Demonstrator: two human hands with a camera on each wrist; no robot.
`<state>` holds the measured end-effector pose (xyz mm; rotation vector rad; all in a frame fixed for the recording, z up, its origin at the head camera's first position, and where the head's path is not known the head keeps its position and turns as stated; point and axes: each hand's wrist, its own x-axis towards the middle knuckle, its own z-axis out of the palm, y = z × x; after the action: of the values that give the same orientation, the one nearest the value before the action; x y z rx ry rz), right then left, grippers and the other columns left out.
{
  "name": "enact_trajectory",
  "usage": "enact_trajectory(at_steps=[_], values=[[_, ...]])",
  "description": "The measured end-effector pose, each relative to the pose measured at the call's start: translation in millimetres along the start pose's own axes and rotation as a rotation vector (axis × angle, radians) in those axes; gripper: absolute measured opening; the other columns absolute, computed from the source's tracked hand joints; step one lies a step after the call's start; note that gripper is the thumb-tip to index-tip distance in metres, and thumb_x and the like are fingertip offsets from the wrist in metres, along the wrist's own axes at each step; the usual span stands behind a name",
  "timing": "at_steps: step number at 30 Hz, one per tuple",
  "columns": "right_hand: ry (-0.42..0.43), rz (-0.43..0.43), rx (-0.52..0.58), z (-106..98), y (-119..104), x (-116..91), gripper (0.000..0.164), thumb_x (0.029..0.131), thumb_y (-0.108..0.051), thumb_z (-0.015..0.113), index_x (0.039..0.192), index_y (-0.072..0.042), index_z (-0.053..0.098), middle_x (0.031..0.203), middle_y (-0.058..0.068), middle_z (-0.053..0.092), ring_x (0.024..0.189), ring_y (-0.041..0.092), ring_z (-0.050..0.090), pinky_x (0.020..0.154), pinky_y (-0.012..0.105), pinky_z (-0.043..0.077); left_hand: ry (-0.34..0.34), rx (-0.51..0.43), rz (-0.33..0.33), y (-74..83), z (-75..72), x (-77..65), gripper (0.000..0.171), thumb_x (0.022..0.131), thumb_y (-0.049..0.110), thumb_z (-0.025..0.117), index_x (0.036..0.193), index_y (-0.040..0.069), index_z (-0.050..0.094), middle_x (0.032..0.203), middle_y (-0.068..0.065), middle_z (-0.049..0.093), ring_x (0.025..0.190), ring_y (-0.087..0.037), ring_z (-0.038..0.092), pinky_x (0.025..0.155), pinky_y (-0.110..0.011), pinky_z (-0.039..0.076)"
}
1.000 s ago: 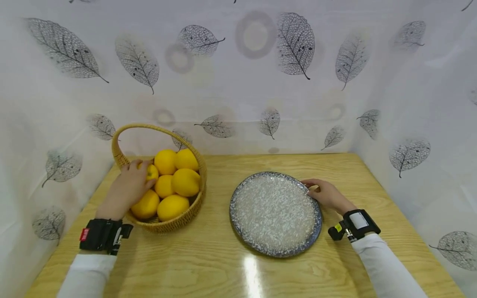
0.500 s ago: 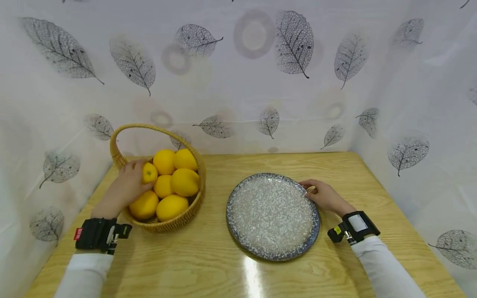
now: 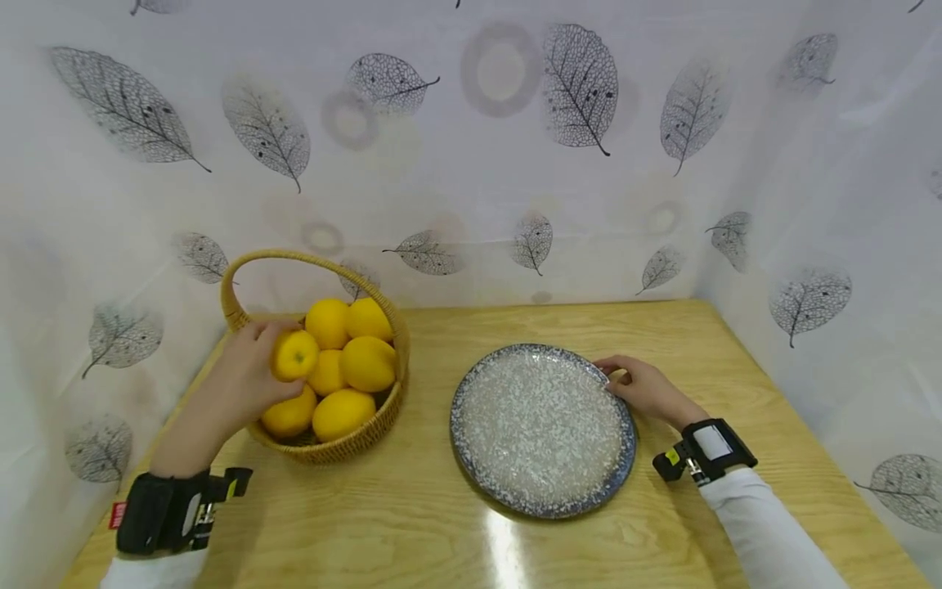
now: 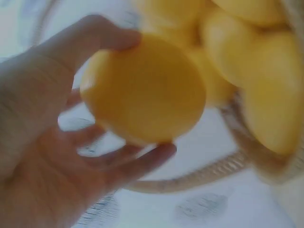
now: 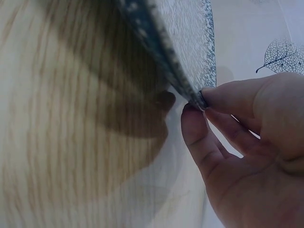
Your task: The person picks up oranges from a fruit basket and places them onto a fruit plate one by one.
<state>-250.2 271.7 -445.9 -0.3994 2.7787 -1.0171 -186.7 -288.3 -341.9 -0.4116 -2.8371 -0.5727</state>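
My left hand (image 3: pixel 246 372) grips a yellow lemon (image 3: pixel 296 357) at the left side of a woven basket (image 3: pixel 346 448). In the left wrist view the thumb lies along one side of the lemon (image 4: pixel 147 90) and the fingertips curl against the other. Several more lemons (image 3: pixel 368 364) fill the basket. My right hand (image 3: pixel 651 391) pinches the far right rim of a round speckled grey plate (image 3: pixel 540 429) with a dark blue edge. Seen from the right wrist, the thumb and fingers (image 5: pixel 197 130) hold the rim from both faces.
The arched basket handle (image 3: pixel 309 255) rises over the fruit. Plate and basket stand apart on a wooden table (image 3: pixel 427 507). A leaf-patterned curtain (image 3: pixel 456 164) closes off the back and both sides.
The left hand has drawn the lemon up and slightly toward me, out of the pile, and its wrist has come back to the lower left. The right hand keeps its pinch on the plate.
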Motion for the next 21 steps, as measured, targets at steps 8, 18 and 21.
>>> enact_trajectory(at_steps=[8, 18, 21], values=[[-0.005, 0.010, -0.008, 5.1, 0.4, 0.6, 0.042, 0.101, -0.007, 0.056, 0.142, -0.001, 0.055, 0.132, 0.027, 0.061, 0.097, 0.024, 0.065, 0.075, 0.030, 0.050, -0.070, -0.163, 0.266, 66.3, 3.6, -17.3, 0.071, 0.076, 0.016, 0.089, 0.137, 0.017, 0.054, 0.141, -0.008, 0.056, 0.125, -0.028, 0.056, 0.098, -0.052, 0.052], [0.007, 0.022, -0.014, 6.3, 2.0, -0.3, 0.042, 0.101, -0.009, 0.058, 0.142, -0.004, 0.056, 0.134, 0.026, 0.062, 0.098, 0.024, 0.067, 0.077, 0.030, 0.052, -0.045, -0.164, 0.456, 127.2, 65.7, 24.4, 0.071, 0.076, 0.016, 0.086, 0.139, 0.014, 0.054, 0.147, -0.014, 0.051, 0.134, -0.033, 0.050, 0.107, -0.048, 0.050], [0.004, 0.012, -0.016, 4.3, 2.3, 0.8, 0.042, 0.101, -0.008, 0.058, 0.142, -0.003, 0.056, 0.135, 0.026, 0.062, 0.099, 0.026, 0.067, 0.079, 0.031, 0.052, -0.054, -0.128, 0.499, 137.8, 95.8, 47.7, 0.070, 0.077, 0.014, 0.086, 0.139, 0.013, 0.054, 0.147, -0.016, 0.051, 0.134, -0.035, 0.050, 0.104, -0.046, 0.053]])
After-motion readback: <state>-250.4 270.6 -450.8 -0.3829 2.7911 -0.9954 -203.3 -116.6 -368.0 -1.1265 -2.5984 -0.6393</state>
